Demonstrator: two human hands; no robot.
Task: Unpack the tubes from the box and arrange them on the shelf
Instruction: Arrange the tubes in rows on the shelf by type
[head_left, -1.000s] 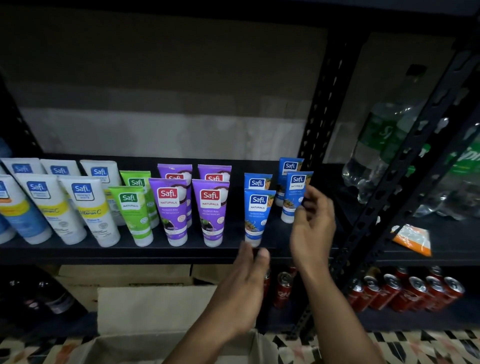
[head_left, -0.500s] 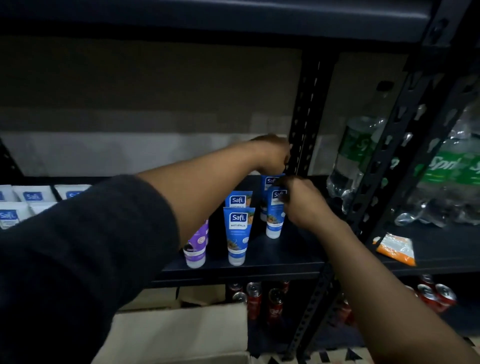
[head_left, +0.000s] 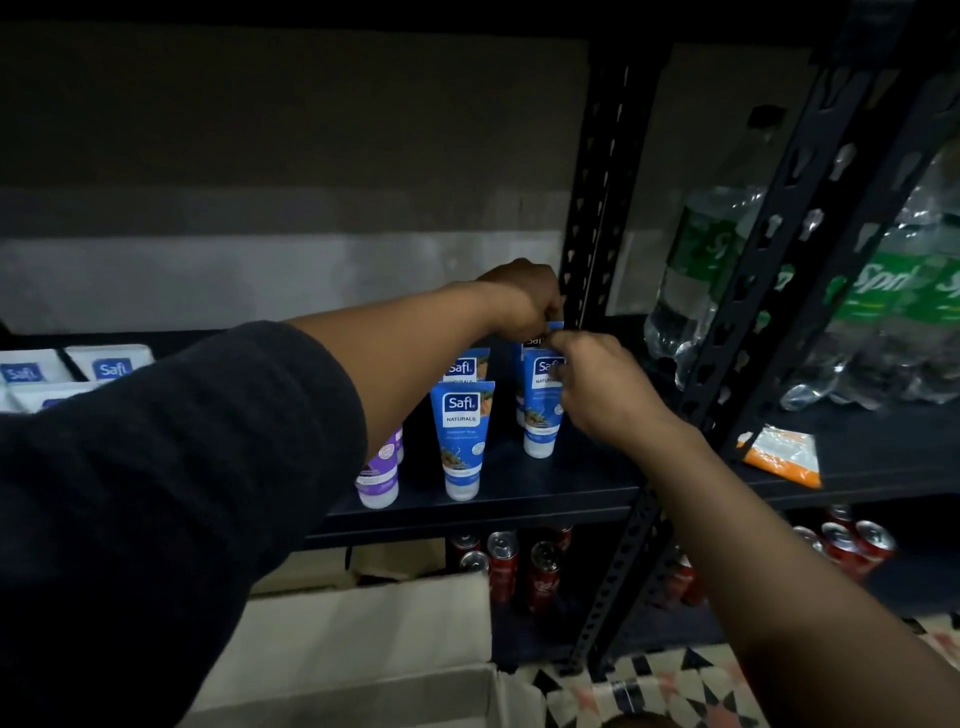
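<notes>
Blue Safi tubes stand cap-down on the black shelf (head_left: 545, 493). My right hand (head_left: 597, 389) pinches the top of the front right blue tube (head_left: 540, 415). My left hand (head_left: 524, 299) reaches over and pinches the top of the blue tube behind it (head_left: 532, 340), mostly hidden. Another blue tube (head_left: 462, 441) stands to the left, with one more behind it (head_left: 467, 366). Purple tubes (head_left: 379, 478) peek out under my left forearm. White tubes (head_left: 111, 364) stand at the far left. The open cardboard box (head_left: 363, 639) sits below the shelf.
A black perforated upright (head_left: 597, 182) stands just right of the tubes. Green-labelled clear bottles (head_left: 883, 312) fill the neighbouring shelf bay, with an orange packet (head_left: 779, 457) in front. Red cans (head_left: 519, 566) stand on the lower shelf. A patterned floor shows at the bottom right.
My left arm came up from near the box and reached across to the rear blue tube. My right hand stayed on the front right tube. The view moved closer and to the right.
</notes>
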